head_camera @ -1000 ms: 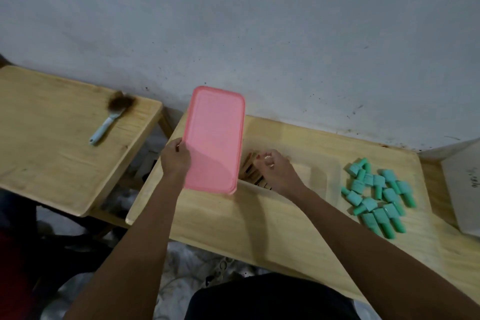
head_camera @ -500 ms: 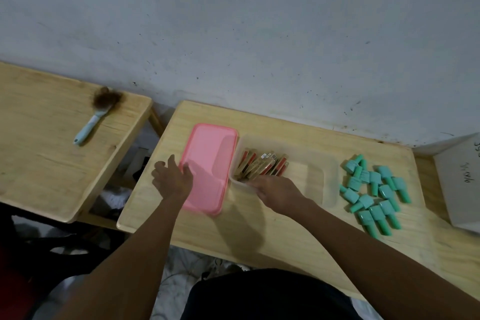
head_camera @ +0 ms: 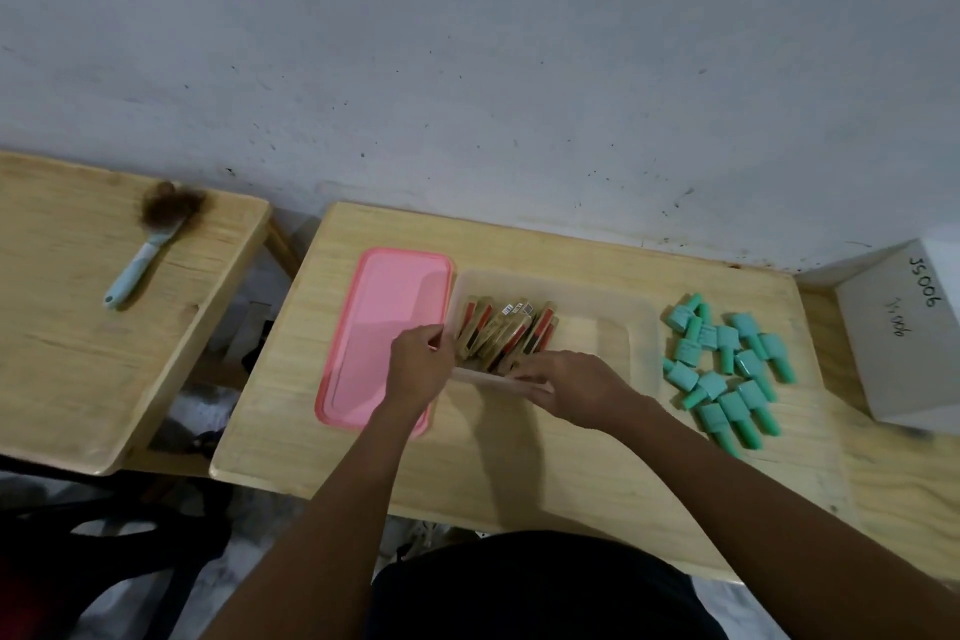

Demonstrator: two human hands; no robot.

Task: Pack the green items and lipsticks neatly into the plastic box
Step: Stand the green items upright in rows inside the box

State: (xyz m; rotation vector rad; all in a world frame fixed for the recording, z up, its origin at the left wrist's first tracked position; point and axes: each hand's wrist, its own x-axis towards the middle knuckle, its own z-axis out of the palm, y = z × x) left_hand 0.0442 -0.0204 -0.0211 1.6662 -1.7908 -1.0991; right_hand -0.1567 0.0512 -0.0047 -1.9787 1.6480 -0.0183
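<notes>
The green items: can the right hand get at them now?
Probably yes: the right hand holds the near rim of the plastic box, and the green items lie uncovered right of it.

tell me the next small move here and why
Probably free the right hand and reach for the green items: they all lie on the table right of the box, whose right half is bare, while the lipsticks sit at its left end and the lid is off.
</notes>
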